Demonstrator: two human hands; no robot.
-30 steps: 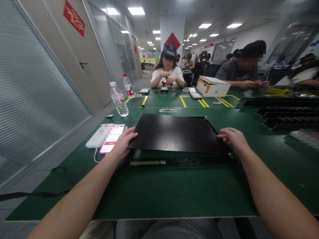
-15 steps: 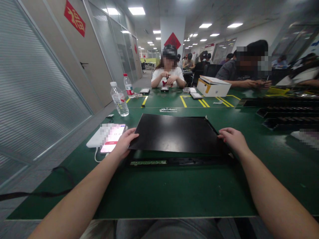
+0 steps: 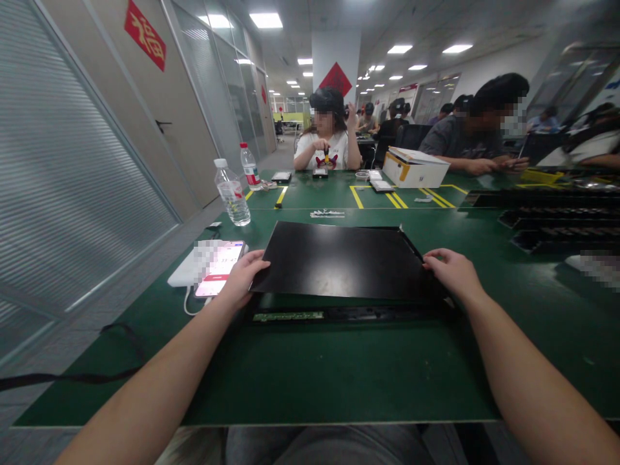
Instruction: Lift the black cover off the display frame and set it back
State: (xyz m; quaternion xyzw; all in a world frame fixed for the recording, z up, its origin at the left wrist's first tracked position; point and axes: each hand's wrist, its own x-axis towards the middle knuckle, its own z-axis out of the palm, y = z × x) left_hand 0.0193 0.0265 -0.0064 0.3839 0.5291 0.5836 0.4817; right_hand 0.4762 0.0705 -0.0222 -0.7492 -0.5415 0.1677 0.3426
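A glossy black flat panel [image 3: 334, 261] lies tilted over a black frame [image 3: 378, 314], its near edge raised above the frame's near side. On that near side a green circuit strip [image 3: 288, 316] shows. My left hand [image 3: 246, 274] is closed on the panel's left edge, thumb on top and fingers underneath. At the right edge my right hand [image 3: 450, 270] pinches with thumb and fingertips; whether it also touches the frame cannot be made out. The panel hides most of the frame.
Left of the panel lie a lit phone [image 3: 220, 268] and a white cabled device [image 3: 186, 265]. Beyond stand two water bottles, the nearer one clear [image 3: 232, 194]. A white box [image 3: 415, 169] sits far right, near stacked black frames [image 3: 557, 219]. Co-workers sit across the green table [image 3: 314, 381].
My hands and the panel have barely moved. The person opposite has raised one hand beside their head and holds a tool in the other.
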